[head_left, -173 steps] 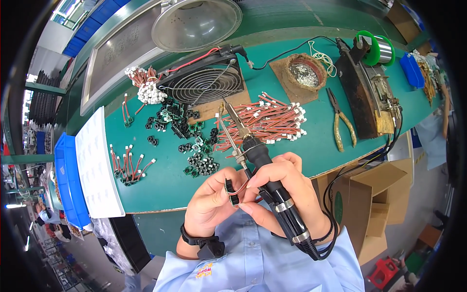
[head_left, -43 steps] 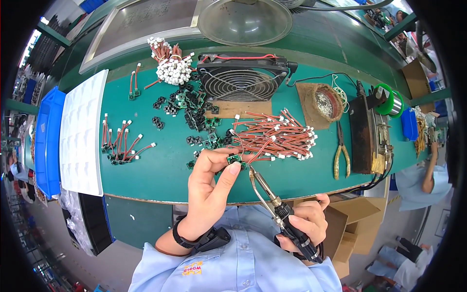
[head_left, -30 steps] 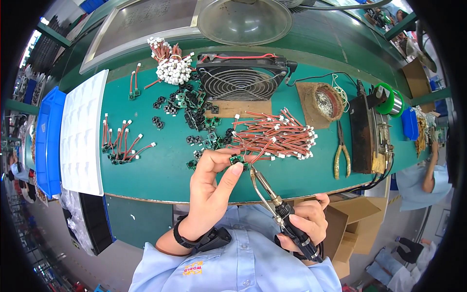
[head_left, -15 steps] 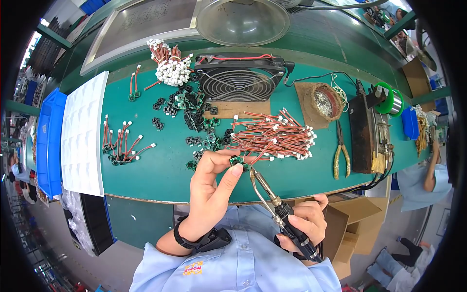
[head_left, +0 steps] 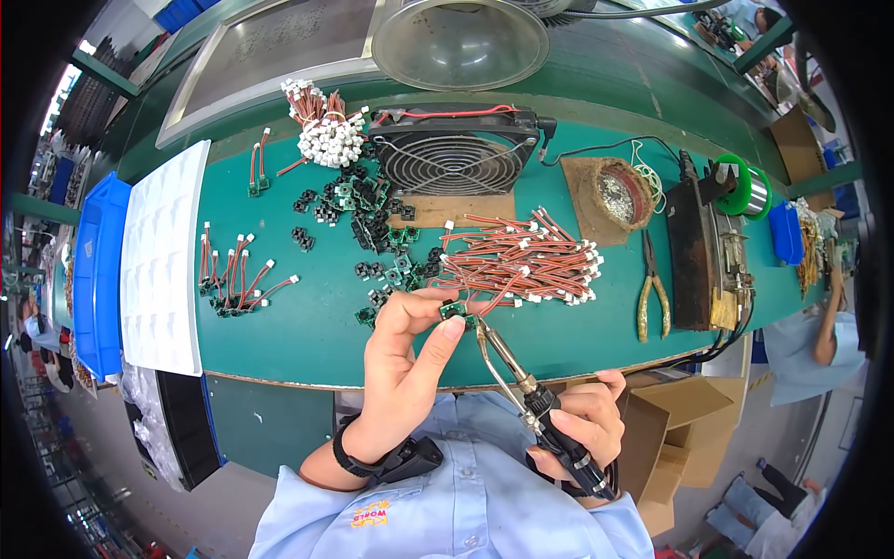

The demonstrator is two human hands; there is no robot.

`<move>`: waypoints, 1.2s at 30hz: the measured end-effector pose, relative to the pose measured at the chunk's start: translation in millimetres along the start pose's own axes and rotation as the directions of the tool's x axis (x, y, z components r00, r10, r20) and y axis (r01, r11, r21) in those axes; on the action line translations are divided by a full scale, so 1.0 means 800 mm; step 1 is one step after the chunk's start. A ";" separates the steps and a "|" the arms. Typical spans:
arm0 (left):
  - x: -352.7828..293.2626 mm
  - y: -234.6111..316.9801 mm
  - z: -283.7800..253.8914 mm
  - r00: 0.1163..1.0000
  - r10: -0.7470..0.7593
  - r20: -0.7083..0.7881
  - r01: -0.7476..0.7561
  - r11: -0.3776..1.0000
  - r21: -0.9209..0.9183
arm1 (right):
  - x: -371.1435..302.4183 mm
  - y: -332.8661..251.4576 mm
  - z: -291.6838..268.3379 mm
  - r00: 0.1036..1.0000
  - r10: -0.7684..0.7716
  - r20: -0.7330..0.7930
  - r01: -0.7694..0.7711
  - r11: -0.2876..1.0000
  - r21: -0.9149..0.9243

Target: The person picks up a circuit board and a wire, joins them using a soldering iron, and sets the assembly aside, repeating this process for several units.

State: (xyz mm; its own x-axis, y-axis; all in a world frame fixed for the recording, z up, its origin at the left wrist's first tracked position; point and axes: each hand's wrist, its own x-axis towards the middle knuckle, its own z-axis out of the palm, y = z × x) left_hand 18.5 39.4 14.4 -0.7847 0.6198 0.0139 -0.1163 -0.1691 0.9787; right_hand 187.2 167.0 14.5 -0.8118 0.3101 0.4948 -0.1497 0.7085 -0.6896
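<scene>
My left hand point(head_left: 405, 352) pinches a small green circuit board point(head_left: 453, 308) between thumb and fingers, just above the near edge of the green mat. A red-and-brown wire lead point(head_left: 504, 293) with a white plug reaches away from the board's right side. My right hand point(head_left: 589, 424) is wrapped round the black handle of a soldering iron point(head_left: 544, 402), which has a thin metal tube alongside its shaft. The iron's tip meets the board's right edge, where the wire ends are; the exact contact is too small to make out.
Beyond my hands lie heaped wire leads point(head_left: 535, 259), loose black-and-green boards point(head_left: 372, 228) and a caged fan point(head_left: 452, 160). On the right are a tip-cleaning bowl point(head_left: 643, 207), pliers point(head_left: 643, 307), a solder spool point(head_left: 736, 191) and a dark metal box point(head_left: 691, 252). Wired boards point(head_left: 233, 303) and a white tray point(head_left: 154, 270) occupy the left.
</scene>
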 end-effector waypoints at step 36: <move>0.000 0.037 -0.014 0.962 -0.188 0.201 0.260 0.859 -0.442 | 0.032 0.086 -0.006 0.861 0.262 -0.437 -0.418 0.852 -0.314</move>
State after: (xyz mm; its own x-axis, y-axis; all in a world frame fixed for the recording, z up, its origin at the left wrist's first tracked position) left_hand 8.3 25.6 41.0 -0.6105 0.7814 -0.1292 -0.5726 -0.3228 0.7536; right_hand 158.6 227.0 -17.9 -0.4911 0.7292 0.4765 0.3894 0.6731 -0.6288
